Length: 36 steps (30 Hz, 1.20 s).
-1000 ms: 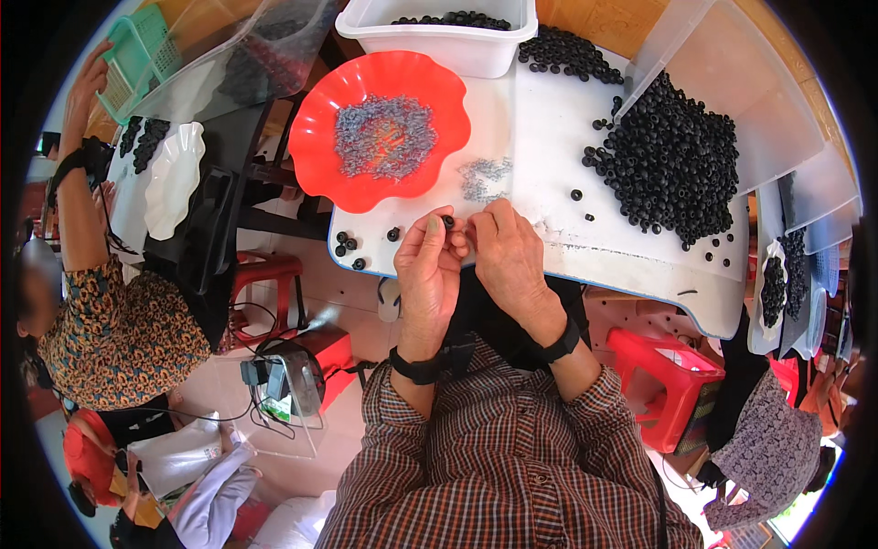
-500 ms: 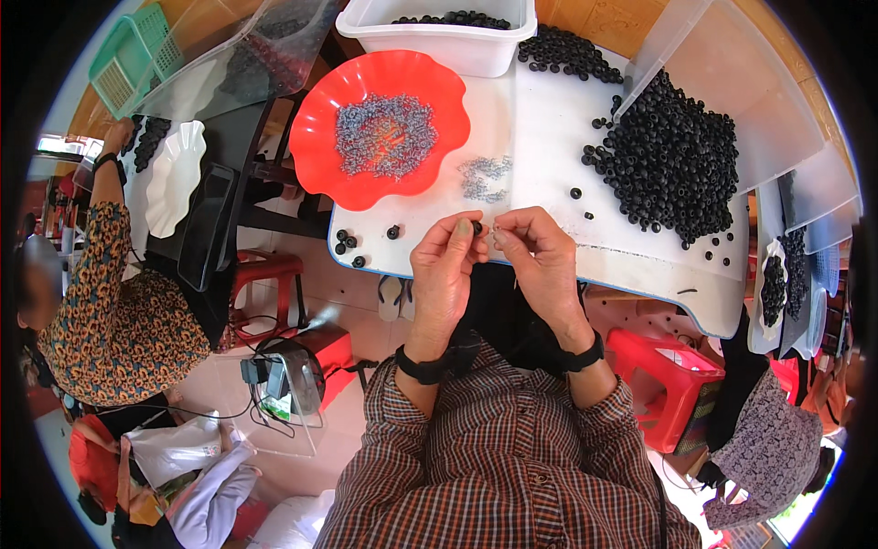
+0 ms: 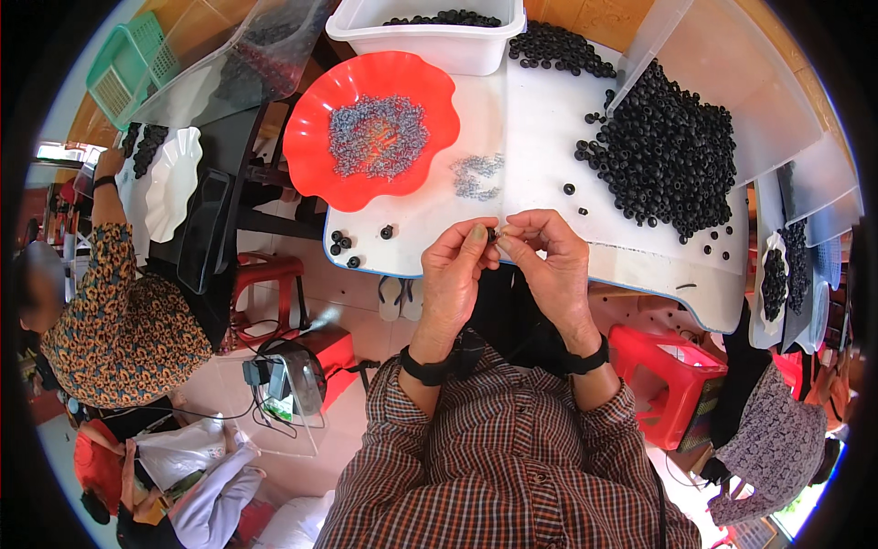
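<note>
Above the table's front edge, my left hand [image 3: 450, 274] pinches a small round black piece [image 3: 492, 235] between thumb and fingers. My right hand [image 3: 555, 270] meets it there, thumb and fingertips pressed together at the piece; whatever they grip is too small to make out. Left of my hands lie several loose black pieces [image 3: 340, 243]. Beyond them stands a red wavy-edged dish [image 3: 306, 156] holding a heap of tiny clear-grey parts [image 3: 377, 135]. More such parts [image 3: 477, 177] lie on the white tabletop [image 3: 540, 183]. A large heap of black pieces [image 3: 672, 156] spreads on the right.
A white tub [image 3: 430, 41] with black pieces stands at the back. Clear plastic bins [image 3: 750, 101] lean at the far right. A red stool [image 3: 663, 375] is at my right. At a table on the left sits a person in a patterned top [image 3: 119, 339].
My hands have come closer together, and my right fingertips now touch the black piece. The whole view has shifted slightly.
</note>
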Available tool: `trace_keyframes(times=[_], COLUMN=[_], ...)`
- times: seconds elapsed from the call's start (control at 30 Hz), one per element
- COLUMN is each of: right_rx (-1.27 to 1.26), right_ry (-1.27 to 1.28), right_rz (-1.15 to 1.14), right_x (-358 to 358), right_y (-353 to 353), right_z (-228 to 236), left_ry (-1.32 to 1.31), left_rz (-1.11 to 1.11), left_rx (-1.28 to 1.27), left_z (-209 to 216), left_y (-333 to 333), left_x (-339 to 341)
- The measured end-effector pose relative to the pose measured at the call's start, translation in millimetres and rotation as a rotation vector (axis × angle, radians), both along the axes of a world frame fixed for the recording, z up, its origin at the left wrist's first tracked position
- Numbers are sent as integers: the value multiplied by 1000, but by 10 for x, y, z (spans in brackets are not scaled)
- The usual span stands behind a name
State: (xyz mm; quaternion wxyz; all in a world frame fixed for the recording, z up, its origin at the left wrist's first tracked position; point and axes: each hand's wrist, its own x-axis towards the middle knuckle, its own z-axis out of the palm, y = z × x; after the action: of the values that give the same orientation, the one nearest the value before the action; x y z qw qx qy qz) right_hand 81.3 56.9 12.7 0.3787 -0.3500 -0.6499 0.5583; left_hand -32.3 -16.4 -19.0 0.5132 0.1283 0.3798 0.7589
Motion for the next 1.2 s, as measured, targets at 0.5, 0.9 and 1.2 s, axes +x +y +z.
trace_keyframes(times=[0.5,0.9,1.2], right_rx=[38,-343,-594], right_ry=[-101,63,149], right_rz=[38,157,209], right_x=[105,408,577], right_y=[30,138,212], right_z=[142,73,42], left_ry=[259,373,144], left_rz=[-58,-331,-366], left_rx=[-46,4,33], left_z=[18,94,63], left_y=[-15,-11,85], left_x=[26,0,167])
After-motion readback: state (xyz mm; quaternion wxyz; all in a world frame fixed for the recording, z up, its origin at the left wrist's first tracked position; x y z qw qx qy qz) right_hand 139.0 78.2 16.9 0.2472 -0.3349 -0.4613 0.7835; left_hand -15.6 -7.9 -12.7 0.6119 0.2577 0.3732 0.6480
